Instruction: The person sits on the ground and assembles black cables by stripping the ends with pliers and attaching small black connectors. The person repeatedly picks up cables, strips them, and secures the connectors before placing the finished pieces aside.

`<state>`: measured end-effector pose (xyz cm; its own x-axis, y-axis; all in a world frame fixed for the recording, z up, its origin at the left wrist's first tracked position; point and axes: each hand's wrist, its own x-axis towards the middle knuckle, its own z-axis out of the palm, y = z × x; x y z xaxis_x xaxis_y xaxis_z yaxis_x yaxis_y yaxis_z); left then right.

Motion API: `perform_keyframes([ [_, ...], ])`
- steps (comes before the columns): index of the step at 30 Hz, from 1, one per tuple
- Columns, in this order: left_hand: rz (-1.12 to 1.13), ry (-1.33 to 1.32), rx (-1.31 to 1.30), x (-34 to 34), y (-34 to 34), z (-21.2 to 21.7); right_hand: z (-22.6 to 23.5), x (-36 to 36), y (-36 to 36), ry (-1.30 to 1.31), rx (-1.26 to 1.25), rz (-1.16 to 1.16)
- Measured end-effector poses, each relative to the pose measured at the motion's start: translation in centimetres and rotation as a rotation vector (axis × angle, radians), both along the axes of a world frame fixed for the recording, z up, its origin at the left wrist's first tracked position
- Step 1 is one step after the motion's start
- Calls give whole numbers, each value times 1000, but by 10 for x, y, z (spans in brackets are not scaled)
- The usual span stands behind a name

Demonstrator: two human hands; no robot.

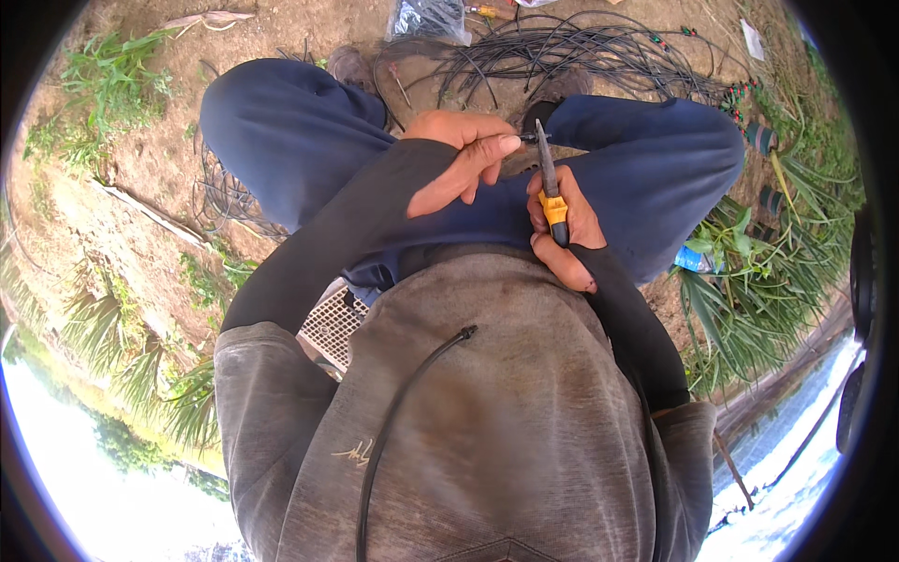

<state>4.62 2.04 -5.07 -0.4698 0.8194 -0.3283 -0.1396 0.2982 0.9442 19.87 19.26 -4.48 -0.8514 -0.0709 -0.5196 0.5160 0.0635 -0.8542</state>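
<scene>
In front of my lap, my left hand (468,155) pinches a thin black tube (530,138), its fingers closed and the tube's end pointing right. A pair of long-nose pliers (551,195), with yellow-and-black handles and a tapering grey metal nose, stands tip-up in my right hand (579,220). The fingers of that hand wrap round the handles. The nose crosses the tube just right of my left fingertips; whether the jaws grip it is too small to tell.
Beyond my feet lies a tangled heap of black tubing (571,56), with red and green pieces (743,92) at its right. A clear plastic bag (429,21) rests beside it. Green plants (758,290) and a blue-labelled bottle (698,259) are at right. A plastic crate (330,325) shows below my left arm.
</scene>
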Motion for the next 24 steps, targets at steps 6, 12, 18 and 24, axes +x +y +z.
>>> perform_keyframes([
  [6, -156, -740, 27, -12, -11, 5, 4, 5, 2, 167, 247, 131],
  [12, -168, -584, -15, -8, -13, 14, 7, 7, 0, 183, 305, 196],
  [18, -173, 29, -106, 7, -12, 14, 10, 8, -2, 79, 290, 222],
  [24, -33, 1066, 152, 17, -7, -9, 9, 4, -3, 8, 254, 213],
])
